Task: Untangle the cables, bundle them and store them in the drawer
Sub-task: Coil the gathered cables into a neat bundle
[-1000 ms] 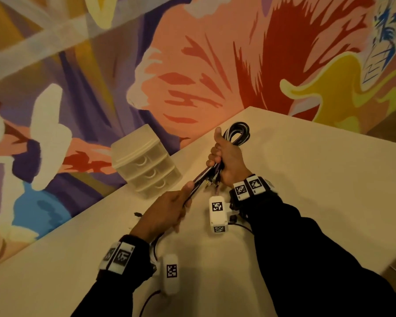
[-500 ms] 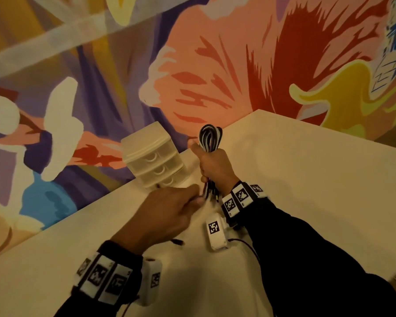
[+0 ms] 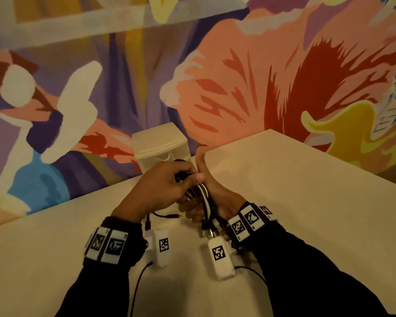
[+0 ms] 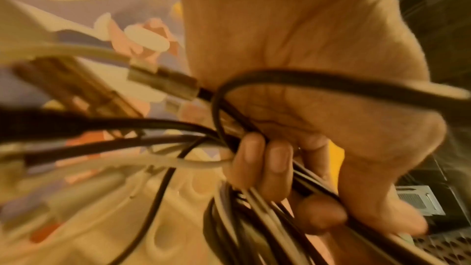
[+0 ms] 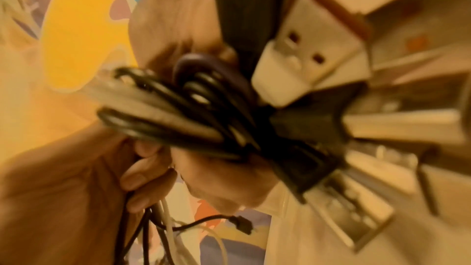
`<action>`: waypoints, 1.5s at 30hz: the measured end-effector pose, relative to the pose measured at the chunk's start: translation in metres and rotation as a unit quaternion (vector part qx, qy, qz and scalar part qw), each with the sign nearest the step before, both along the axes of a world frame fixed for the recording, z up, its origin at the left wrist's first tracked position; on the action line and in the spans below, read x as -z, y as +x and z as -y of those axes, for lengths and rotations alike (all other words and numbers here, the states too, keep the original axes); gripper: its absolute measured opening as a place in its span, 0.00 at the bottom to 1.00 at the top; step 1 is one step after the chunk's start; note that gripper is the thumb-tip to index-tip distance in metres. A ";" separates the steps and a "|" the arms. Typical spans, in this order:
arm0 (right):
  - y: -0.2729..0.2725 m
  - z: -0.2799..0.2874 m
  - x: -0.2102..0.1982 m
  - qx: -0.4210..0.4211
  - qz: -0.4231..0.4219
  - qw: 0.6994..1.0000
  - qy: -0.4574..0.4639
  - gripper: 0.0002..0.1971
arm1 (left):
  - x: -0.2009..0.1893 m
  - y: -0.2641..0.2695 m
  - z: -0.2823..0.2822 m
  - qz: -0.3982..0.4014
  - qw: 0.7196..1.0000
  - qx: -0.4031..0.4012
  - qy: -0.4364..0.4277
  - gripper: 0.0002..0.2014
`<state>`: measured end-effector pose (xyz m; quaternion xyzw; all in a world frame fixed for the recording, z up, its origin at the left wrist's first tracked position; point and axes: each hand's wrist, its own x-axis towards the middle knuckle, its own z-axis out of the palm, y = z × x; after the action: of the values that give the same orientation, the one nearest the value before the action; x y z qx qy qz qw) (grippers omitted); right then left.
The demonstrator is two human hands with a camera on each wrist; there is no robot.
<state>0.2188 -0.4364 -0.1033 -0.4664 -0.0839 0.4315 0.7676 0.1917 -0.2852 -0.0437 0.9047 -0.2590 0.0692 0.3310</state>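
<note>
A bundle of black and white cables (image 3: 201, 195) is held between both hands above the table. My right hand (image 3: 216, 197) grips the bundle from the right, thumb pointing up. My left hand (image 3: 169, 184) reaches over from the left and curls round the bundle's upper part. In the left wrist view curled fingers (image 4: 276, 168) clamp several strands (image 4: 244, 219), and one black cable (image 4: 318, 80) loops across the palm. The right wrist view shows the coiled loops (image 5: 178, 112) and a white USB plug (image 5: 305, 63). Plug ends (image 3: 209, 229) hang below the right hand. The small white drawer unit (image 3: 157, 143) stands just behind the hands, partly hidden.
The cream table (image 3: 306, 202) runs right to a corner by the painted wall. A loose black cable end (image 3: 167, 215) lies under the hands. Thin leads from the wrist cameras trail over the table near the front.
The right hand has brought the bundle down from upright, closer to the drawer unit. The left hand has left the pulled strand and moved up over the bundle, closing on it.
</note>
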 end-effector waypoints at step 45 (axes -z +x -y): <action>-0.043 -0.092 -0.017 -0.080 0.190 0.892 -0.403 0.07 | 0.076 -0.051 -0.110 -0.004 0.922 -0.286 -0.262 0.17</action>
<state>0.1761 -0.3440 -0.0865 -0.8003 -0.0841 0.3919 0.4459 0.1407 -0.1752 -0.1201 0.8215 0.0396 0.2231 0.5233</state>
